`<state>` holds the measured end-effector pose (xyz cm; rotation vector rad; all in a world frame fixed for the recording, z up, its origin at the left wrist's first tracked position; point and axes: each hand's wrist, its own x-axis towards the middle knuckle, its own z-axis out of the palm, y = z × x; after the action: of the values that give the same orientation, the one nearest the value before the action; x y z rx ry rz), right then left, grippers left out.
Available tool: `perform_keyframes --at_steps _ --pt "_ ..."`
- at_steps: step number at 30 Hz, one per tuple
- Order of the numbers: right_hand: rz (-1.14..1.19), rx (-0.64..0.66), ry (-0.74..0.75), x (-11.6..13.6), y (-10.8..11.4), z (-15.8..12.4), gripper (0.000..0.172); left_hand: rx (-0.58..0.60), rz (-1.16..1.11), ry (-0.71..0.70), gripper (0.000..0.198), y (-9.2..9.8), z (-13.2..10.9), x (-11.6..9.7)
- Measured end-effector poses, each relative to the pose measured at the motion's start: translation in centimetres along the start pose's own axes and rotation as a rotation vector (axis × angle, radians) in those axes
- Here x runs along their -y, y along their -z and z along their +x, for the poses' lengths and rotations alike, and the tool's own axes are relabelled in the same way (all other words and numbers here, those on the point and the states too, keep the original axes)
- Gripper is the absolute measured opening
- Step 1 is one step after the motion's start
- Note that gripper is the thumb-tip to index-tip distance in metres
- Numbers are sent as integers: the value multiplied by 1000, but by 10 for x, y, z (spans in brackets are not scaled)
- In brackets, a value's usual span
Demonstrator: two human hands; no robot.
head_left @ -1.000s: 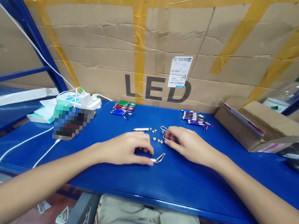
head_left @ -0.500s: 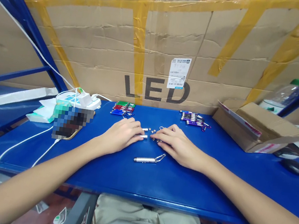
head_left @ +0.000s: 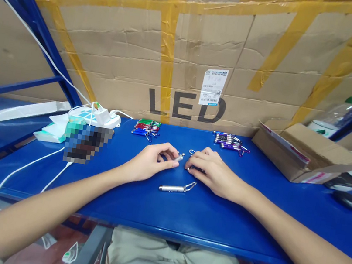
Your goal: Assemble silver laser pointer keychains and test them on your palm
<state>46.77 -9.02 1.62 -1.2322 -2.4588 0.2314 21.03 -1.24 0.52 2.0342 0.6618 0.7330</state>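
Observation:
My left hand (head_left: 151,161) pinches a small silver flashlight tube (head_left: 177,157) just above the blue table (head_left: 183,212). Close to its right, my right hand (head_left: 212,169) rests with curled fingers over small parts; what its fingertips hold is hidden. A key ring (head_left: 192,152) and a button cell (head_left: 183,154) lie just behind the hands. A finished silver keychain flashlight (head_left: 177,188) lies on the table in front of both hands.
Two bunches of coloured keychain flashlights lie at the back, one left (head_left: 146,127), one right (head_left: 230,141). An open cardboard box (head_left: 304,155), a bottle (head_left: 334,112) and a mouse (head_left: 347,199) are at right. A power strip (head_left: 99,117), white cable (head_left: 25,167) and tissue pack are at left.
My left hand let go of the finished flashlight, moved back to the loose parts and picked up the silver tube. My right hand shifted slightly left over the small parts.

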Motion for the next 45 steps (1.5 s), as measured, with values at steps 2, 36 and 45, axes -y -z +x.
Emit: perform_keyframes --at_steps 2,36,45 --pt "-5 -13 4 0 0 0 25 8 33 -6 31 -1 -1 0" --pt "-76 -19 -54 -10 2 0 16 27 -58 62 33 -1 0 3" --pt "26 -1 -95 -3 4 2 9 33 -60 56 31 -2 0 2"
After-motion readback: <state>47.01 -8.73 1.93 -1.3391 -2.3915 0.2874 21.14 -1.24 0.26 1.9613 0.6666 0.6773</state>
